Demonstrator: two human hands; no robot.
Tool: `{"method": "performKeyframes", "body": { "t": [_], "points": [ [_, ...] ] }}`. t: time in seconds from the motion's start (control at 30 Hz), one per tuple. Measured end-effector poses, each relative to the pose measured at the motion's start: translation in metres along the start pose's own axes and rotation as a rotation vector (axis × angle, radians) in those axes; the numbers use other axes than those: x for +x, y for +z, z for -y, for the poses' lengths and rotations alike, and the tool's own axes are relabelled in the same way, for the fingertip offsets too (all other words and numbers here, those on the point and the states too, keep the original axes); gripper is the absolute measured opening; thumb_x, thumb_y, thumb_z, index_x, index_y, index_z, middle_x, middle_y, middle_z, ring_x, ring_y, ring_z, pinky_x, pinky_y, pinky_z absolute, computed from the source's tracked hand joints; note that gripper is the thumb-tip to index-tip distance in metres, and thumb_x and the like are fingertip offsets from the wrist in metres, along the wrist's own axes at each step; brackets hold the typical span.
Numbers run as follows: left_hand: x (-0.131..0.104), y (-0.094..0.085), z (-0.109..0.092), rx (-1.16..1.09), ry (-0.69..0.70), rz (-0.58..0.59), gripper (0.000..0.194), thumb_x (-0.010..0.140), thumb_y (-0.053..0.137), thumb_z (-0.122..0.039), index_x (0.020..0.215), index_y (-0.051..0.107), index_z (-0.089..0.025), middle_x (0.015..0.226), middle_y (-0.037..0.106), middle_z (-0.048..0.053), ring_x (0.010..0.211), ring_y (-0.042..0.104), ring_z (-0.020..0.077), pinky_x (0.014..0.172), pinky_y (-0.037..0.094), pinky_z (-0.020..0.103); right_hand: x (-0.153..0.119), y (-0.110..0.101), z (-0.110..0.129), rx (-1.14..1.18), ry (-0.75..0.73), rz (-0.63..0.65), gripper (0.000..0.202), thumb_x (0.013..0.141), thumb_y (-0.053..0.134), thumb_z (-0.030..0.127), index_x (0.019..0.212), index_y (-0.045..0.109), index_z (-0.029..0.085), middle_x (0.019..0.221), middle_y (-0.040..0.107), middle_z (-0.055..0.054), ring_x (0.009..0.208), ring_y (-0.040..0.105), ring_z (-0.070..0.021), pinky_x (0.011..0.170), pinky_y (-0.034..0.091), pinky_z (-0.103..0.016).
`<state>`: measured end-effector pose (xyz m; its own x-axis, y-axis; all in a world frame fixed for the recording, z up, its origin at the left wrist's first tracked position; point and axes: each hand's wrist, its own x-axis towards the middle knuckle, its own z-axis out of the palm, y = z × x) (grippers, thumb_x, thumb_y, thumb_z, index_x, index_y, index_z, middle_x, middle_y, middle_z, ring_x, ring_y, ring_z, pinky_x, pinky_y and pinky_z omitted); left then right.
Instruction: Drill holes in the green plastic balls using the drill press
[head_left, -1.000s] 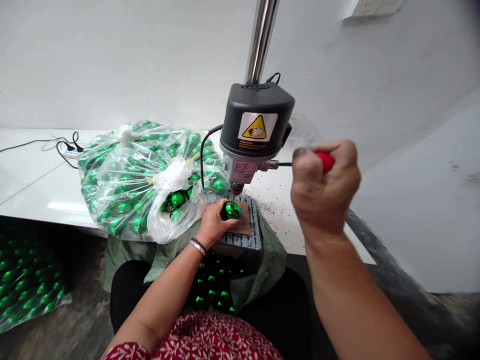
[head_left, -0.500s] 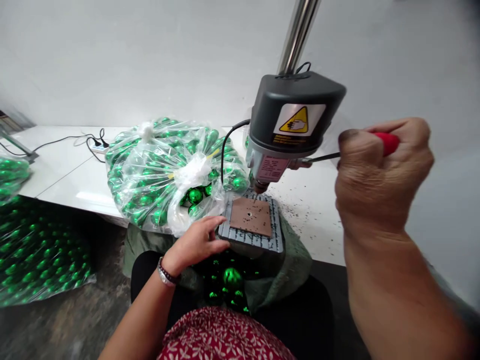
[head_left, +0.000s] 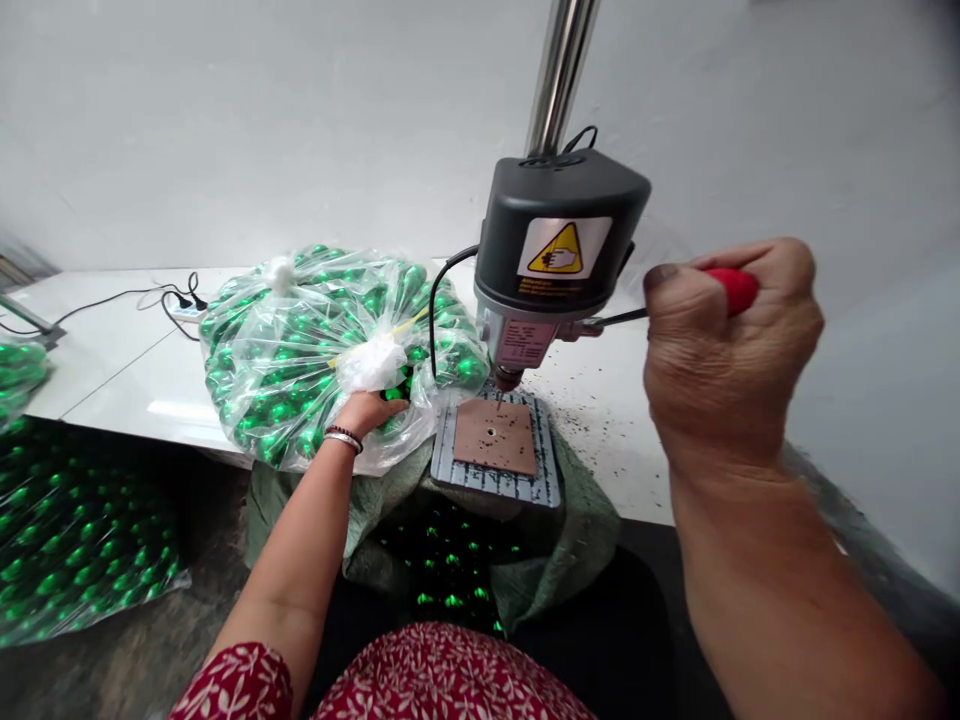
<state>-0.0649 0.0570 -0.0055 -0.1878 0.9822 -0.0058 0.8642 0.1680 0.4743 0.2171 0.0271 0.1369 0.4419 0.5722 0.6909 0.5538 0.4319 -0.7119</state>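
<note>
My right hand (head_left: 731, 350) is closed round the red knob (head_left: 733, 291) of the lever on a grey drill press (head_left: 559, 240). My left hand (head_left: 367, 410) reaches into the mouth of a clear plastic bag (head_left: 262, 335) packed with shiny green balls. Its thumb is stretched out beside a green ball (head_left: 394, 420); the other fingers are mostly hidden by the plastic. Below the drill bit (head_left: 500, 400), a brown square board (head_left: 495, 450) with a small hole lies on the slotted metal base (head_left: 450, 465). Nothing sits on the hole.
Dark shavings (head_left: 585, 425) are scattered over the white table (head_left: 135, 350). Below the press, a green sack (head_left: 577, 525) holds more green balls. Another big bag of balls (head_left: 75, 540) stands on the floor at left. A black cable (head_left: 433, 320) loops beside the press.
My left hand has moved from the base's left edge, up and left, into the bag's mouth. A bright ball seen below that hand no longer stands out in the sack. My right hand keeps the knob.
</note>
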Motion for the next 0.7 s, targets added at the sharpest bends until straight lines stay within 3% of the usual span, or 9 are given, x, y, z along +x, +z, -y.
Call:
{"method": "performKeyframes", "body": {
  "t": [0.17,0.27,0.4,0.47,0.57,0.7],
  "points": [
    [-0.028,-0.015,-0.022,-0.117,-0.012,-0.058,0.048,0.075,0.063,-0.033,0.118,0.065,-0.013,0.1,0.072,0.01,0.087,0.065,0.0237,0.082,0.049,0.034,0.0,0.0,-0.002,0.001,0.038,0.009,0.025,0.068,0.057,0.041,0.073,0.047,0.019,0.065,0.05,0.002,0.061,0.043,-0.0075,0.061,0.04,-0.027],
    [-0.061,-0.024,-0.04,-0.447,0.131,-0.101,0.059,0.074,0.065,-0.037,0.129,0.057,-0.018,0.108,0.068,0.008,0.092,0.063,0.0216,0.087,0.048,0.034,0.001,0.0,-0.003,0.013,0.039,0.001,0.029,0.065,0.055,0.046,0.073,0.049,0.019,0.065,0.051,0.001,0.061,0.045,-0.0085,0.061,0.04,-0.028],
    [-0.09,-0.012,-0.057,-1.194,0.07,0.246,0.071,0.077,0.061,-0.046,0.142,0.041,-0.028,0.106,0.065,0.006,0.08,0.065,0.0175,0.07,0.052,0.03,0.0,-0.001,-0.001,0.035,0.037,0.0,0.03,0.064,0.054,0.048,0.072,0.048,0.019,0.065,0.051,0.002,0.059,0.043,-0.0074,0.059,0.039,-0.026],
    [-0.094,0.001,-0.062,-1.4,-0.002,0.389,0.076,0.071,0.067,-0.047,0.141,0.04,-0.031,0.105,0.064,0.006,0.078,0.065,0.0165,0.064,0.05,0.027,0.0,-0.001,-0.001,0.037,0.038,0.011,0.031,0.066,0.054,0.048,0.072,0.048,0.019,0.064,0.051,0.002,0.058,0.042,-0.0068,0.057,0.038,-0.025],
    [-0.093,0.019,-0.072,-1.451,-0.066,0.447,0.084,0.058,0.081,-0.036,0.134,0.046,-0.032,0.105,0.063,0.003,0.074,0.062,0.0116,0.06,0.046,0.022,-0.001,-0.001,-0.002,0.051,0.022,0.021,0.027,0.069,0.055,0.045,0.073,0.047,0.019,0.063,0.049,0.003,0.057,0.04,-0.0057,0.054,0.035,-0.023],
    [-0.088,0.034,-0.086,-1.199,0.031,0.399,0.072,0.058,0.081,-0.028,0.124,0.055,-0.021,0.107,0.065,0.003,0.084,0.06,0.0136,0.069,0.048,0.024,-0.003,-0.001,-0.006,0.04,-0.039,0.011,0.023,0.077,0.055,0.041,0.074,0.047,0.019,0.064,0.045,0.004,0.057,0.037,-0.0046,0.053,0.034,-0.021]
  ]
}}
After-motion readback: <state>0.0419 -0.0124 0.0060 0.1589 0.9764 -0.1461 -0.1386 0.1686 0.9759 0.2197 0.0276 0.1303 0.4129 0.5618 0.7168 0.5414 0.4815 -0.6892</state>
